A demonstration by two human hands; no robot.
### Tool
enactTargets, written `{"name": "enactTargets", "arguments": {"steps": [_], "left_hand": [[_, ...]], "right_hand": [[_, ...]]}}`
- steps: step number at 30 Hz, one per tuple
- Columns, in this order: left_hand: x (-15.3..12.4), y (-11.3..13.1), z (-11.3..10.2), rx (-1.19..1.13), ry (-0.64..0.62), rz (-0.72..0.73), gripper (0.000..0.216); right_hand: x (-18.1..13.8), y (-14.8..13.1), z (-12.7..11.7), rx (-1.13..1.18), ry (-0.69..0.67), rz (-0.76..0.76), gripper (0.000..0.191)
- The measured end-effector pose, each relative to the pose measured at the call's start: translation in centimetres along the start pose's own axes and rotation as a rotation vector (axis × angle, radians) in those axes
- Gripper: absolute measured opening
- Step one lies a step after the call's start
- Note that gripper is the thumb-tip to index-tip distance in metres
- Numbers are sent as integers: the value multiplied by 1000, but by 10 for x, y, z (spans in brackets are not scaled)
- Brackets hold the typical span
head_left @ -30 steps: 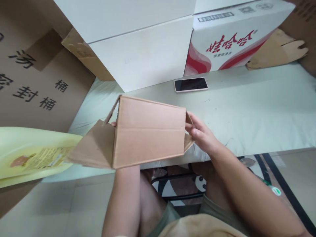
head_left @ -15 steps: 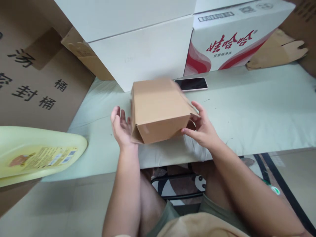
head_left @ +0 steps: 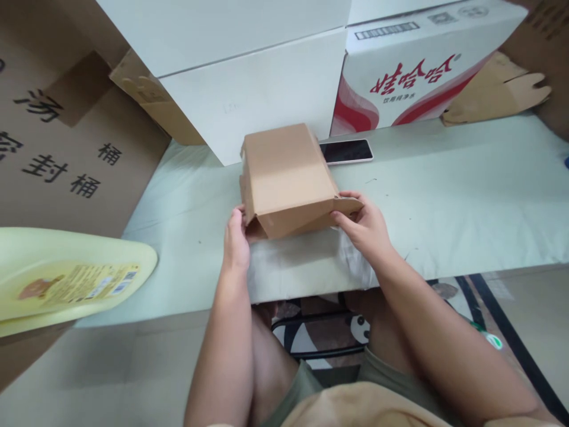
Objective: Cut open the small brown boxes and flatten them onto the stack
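Note:
A small brown cardboard box (head_left: 284, 175) rests on the pale green table cover (head_left: 444, 201), its near end facing me with the flaps partly folded. My left hand (head_left: 236, 240) presses its fingers against the left flap at the box's near left corner. Fingers of my right hand (head_left: 365, 228) hold the right flap at the near right corner. Both hands are closed on the flaps.
A phone (head_left: 349, 151) lies just behind the box. Large white cartons (head_left: 249, 89) and a red-and-white printed carton (head_left: 418, 71) stand at the back. A big brown carton (head_left: 66, 130) is at left, and a yellow plastic lid (head_left: 66, 279) at near left.
The box was held up with its flaps open; it has been turned, set down on the table and pushed away. My left hand went from open beside it to pressing the left flap.

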State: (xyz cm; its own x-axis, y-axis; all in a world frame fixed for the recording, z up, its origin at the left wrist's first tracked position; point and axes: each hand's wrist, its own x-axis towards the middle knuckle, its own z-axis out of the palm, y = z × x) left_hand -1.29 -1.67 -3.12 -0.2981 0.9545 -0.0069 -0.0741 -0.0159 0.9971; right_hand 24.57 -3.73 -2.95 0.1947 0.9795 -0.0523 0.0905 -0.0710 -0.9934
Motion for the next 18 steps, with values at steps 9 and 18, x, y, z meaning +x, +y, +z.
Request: {"name": "enactTargets", "arguments": {"steps": [9,18], "left_hand": [[4,7,3,-210,199,250,50],[-3,22,-8,-107,148,148,28]], "right_hand": [[-5,-7,-7,78,40,-65,60],[-4,-8,-6,134,240,-103,39]]}}
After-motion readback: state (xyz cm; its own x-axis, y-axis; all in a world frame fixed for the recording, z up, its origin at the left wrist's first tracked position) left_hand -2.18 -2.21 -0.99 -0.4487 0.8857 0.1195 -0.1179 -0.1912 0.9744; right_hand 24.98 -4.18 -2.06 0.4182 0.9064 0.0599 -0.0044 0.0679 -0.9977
